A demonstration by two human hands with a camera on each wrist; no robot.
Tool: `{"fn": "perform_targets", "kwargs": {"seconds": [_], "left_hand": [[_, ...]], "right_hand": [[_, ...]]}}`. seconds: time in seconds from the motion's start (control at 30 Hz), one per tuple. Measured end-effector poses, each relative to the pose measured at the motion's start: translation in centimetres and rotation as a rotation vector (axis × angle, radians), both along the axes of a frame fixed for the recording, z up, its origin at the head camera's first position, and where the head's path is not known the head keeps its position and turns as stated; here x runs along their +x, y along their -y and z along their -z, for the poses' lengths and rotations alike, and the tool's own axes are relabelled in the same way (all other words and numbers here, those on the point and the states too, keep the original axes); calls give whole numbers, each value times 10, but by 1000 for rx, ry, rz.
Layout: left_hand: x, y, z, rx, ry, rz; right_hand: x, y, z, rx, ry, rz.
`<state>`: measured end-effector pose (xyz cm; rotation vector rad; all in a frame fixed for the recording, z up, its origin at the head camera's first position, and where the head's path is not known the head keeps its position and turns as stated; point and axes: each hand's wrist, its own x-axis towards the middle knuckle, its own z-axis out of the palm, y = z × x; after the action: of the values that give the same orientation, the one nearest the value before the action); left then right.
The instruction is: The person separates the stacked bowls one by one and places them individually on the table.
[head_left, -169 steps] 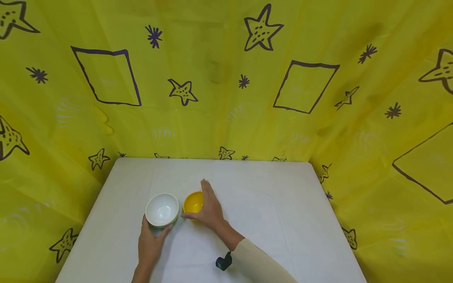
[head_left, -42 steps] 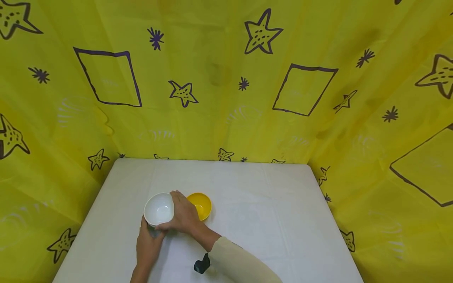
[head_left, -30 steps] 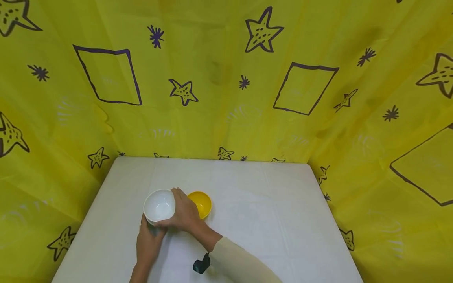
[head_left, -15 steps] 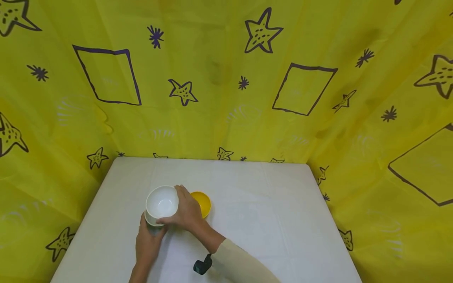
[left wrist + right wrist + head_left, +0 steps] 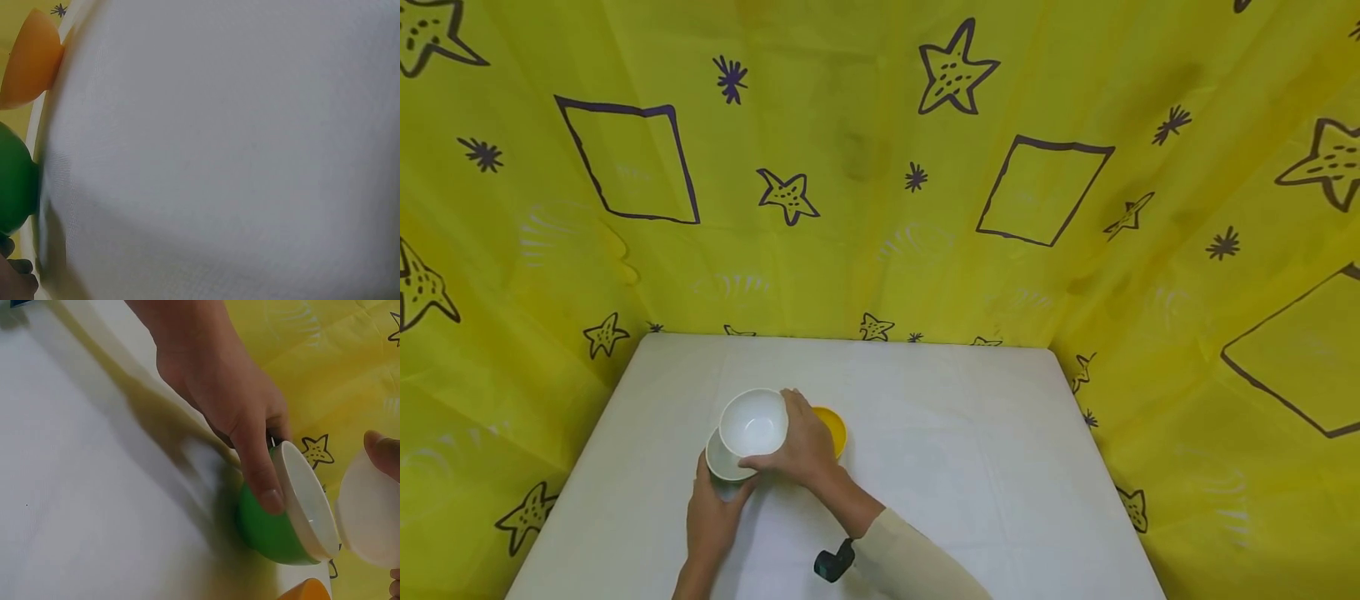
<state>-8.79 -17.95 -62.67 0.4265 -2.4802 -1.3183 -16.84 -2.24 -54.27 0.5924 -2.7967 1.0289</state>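
White bowl [image 5: 753, 422] has lifted clear of the green-bodied bowl [image 5: 718, 460] since a second ago, now offset toward 1 o'clock. We note right hand [image 5: 801, 450] grip clamped on its rim; left hand [image 5: 711, 517] grip pins the lower bowl to the tabletop [image 5: 940, 467], so the stack is separating.

White bowl [image 5: 753, 421] in right hand [image 5: 805, 450], above left-held bowl [image 5: 718, 460].

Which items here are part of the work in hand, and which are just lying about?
In use:
white bowl, lifted by right hand
green bowl, white inside, held down by left hand

Lying about:
yellow bowl
table
yellow backdrop
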Motion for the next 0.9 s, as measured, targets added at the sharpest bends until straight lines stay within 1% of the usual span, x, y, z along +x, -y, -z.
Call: {"fn": "perform_targets", "kwargs": {"seconds": [0.13,0.23,0.43,0.6,0.77,0.9], "left_hand": [[-1,0,2,4,22,-1],[-2,1,2,3,14,7],[1,-1,-1,9,1,28],[2,-1,-1,9,22,16],[-1,-1,1,17,29,11],[1,-1,-1,18,35,12]], "right_hand": [[-1,-4,-1,-16,-7,19],[-2,-7,-1,-18,-8,37],[-2,-14,-1,-15,-17,73],[-3,-22,-2,-9,-32,94],[-7,-32,-1,-28,-23,104],[-7,-37,1,-34,-18,121]]}}
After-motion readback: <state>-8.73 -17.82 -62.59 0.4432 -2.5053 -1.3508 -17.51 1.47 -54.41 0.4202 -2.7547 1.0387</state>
